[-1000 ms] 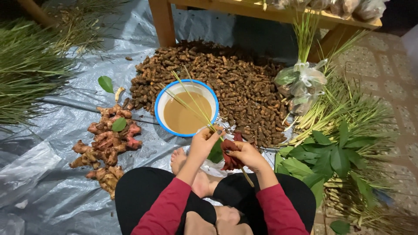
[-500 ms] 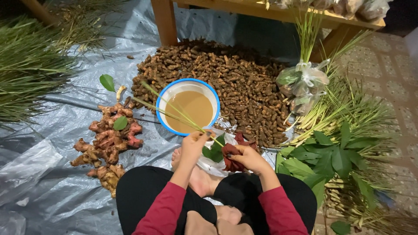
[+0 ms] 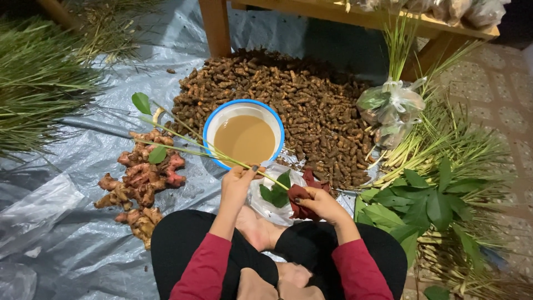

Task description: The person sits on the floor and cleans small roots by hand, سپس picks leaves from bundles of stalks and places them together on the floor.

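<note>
1. Grey plastic sheet [image 3: 66,222] spread over the floor, wrinkled and shiny, carrying everything below.
2. Broad heap of small brown turmeric roots [image 3: 311,105] at the middle, reaching back under a wooden table [image 3: 388,19].
3. Bundles of long grass [image 3: 33,83] at the left edge; green leaves [image 3: 427,203] and pale stalks piled at the right.
4. Cluster of knobbly pink-brown ginger roots [image 3: 139,178] on the sheet, left of the knees.
5. Round blue-rimmed bowl [image 3: 244,136] with white inside, filled with cloudy tan liquid, set against the near edge of the heap.
6. Thin green stems [image 3: 183,145], long and slender, with small oval leaves at the far end; long axis slanting from lower right up to upper left, passing over the bowl's near rim and over the ginger, leafy tips pointing upper left.
7. Left hand [image 3: 240,180] closed round the near part of the stems, thumb and fingers pinched together.
8. Right hand [image 3: 319,201] curled shut on a dark red bundle [image 3: 300,199], just beside a few green leaves and clear plastic lying over the lap.
</note>
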